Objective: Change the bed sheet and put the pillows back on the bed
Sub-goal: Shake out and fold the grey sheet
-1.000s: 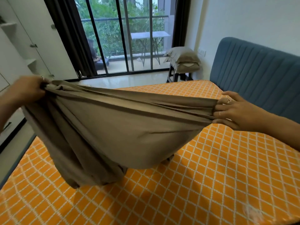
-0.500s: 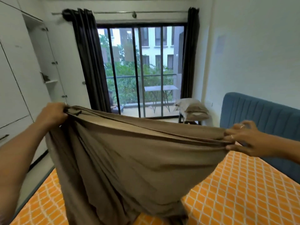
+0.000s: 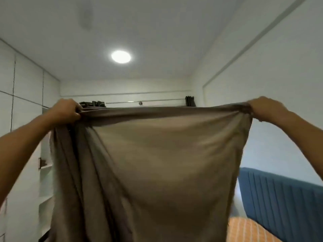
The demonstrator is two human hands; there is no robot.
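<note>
A taupe bed sheet [image 3: 157, 172] hangs spread in front of me, held high by its top edge. My left hand [image 3: 65, 110] grips the bunched left end of that edge. My right hand [image 3: 264, 107] grips the right end. The cloth falls in folds on the left and fills the middle of the view. A corner of the orange patterned mattress [image 3: 248, 231] shows at the bottom right. The window and the pillows are hidden behind the sheet.
A blue padded headboard [image 3: 283, 198] stands at the right against the white wall. White wardrobe doors and open shelves [image 3: 45, 172] line the left. A curtain rod [image 3: 145, 102] and a ceiling light [image 3: 121, 56] show above the sheet.
Both hands have lifted the sheet from just above the mattress to head height and pulled it wider. The view has tilted up, so the window, pillows and most of the mattress are out of sight.
</note>
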